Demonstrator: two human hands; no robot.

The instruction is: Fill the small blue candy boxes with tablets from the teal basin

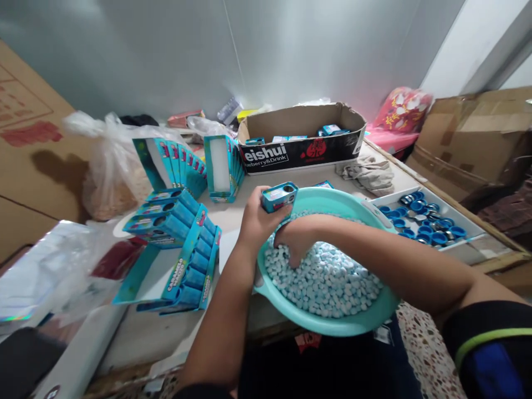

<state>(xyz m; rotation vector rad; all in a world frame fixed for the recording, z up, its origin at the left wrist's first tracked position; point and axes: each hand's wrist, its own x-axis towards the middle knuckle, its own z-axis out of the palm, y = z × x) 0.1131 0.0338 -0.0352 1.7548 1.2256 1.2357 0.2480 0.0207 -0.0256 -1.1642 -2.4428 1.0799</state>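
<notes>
My left hand (261, 216) is closed around a small blue candy box (280, 197), with a dark round opening in its upper face. It holds the box over the far left rim of a turquoise basin (322, 327). Many small white and pale blue candies (328, 277) lie in the basin. My right hand (299, 235) reaches in among them, just below the box, with fingers curled and tips partly buried. To the left stand blue display cartons (193, 266) with rows of similar boxes (166, 216) in and on them.
A white tray of blue caps (432, 224) sits right of the basin. Behind stands an open black-printed cardboard box (303, 149) holding several blue boxes. A grey cloth (368, 173) lies beside it. Plastic bags (110, 160) and more display cartons (224, 169) are at left. Large cartons (469, 144) stand at right.
</notes>
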